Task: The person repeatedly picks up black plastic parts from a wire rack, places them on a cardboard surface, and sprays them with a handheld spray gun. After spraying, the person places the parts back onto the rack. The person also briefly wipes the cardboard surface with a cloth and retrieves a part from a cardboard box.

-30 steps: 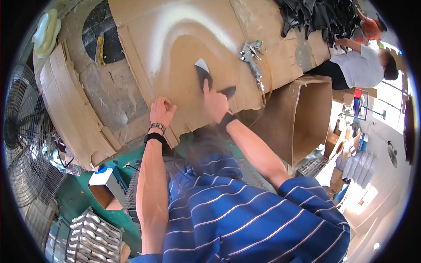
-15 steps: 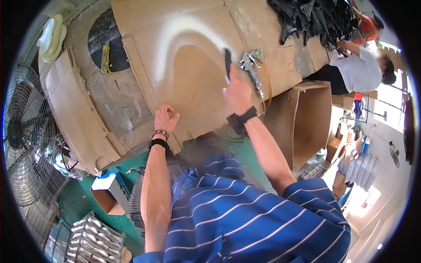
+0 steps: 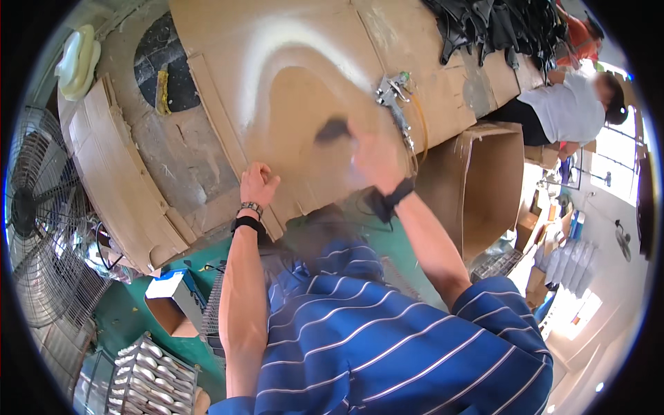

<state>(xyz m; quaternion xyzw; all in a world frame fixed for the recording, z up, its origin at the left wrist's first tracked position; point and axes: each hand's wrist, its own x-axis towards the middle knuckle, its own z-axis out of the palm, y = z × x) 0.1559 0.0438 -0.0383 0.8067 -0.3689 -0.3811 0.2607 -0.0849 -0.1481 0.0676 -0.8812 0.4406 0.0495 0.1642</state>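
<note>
My right hand (image 3: 378,159) is closed around a small black tool (image 3: 333,131). Motion smears both, so the tool's exact kind does not show. They are over the brown cardboard sheet (image 3: 297,114), inside a white sprayed arch (image 3: 294,33). My left hand (image 3: 258,184) rests at the sheet's near left edge, fingers loosely bent and thumb apart, with nothing visible in it. Just right of the arch lies a metal spray gun (image 3: 393,97) with an orange hose (image 3: 422,121).
Black floppy pieces (image 3: 484,28) are heaped at the far right, near a person in white (image 3: 564,107). An open cardboard box (image 3: 492,187) stands right of the table. A large fan (image 3: 34,214) and a rack of white pieces (image 3: 152,377) are on the left.
My right hand has swung the black tool leftward and down, from the arch's right leg to the brown area inside it. My left hand has stayed nearly still.
</note>
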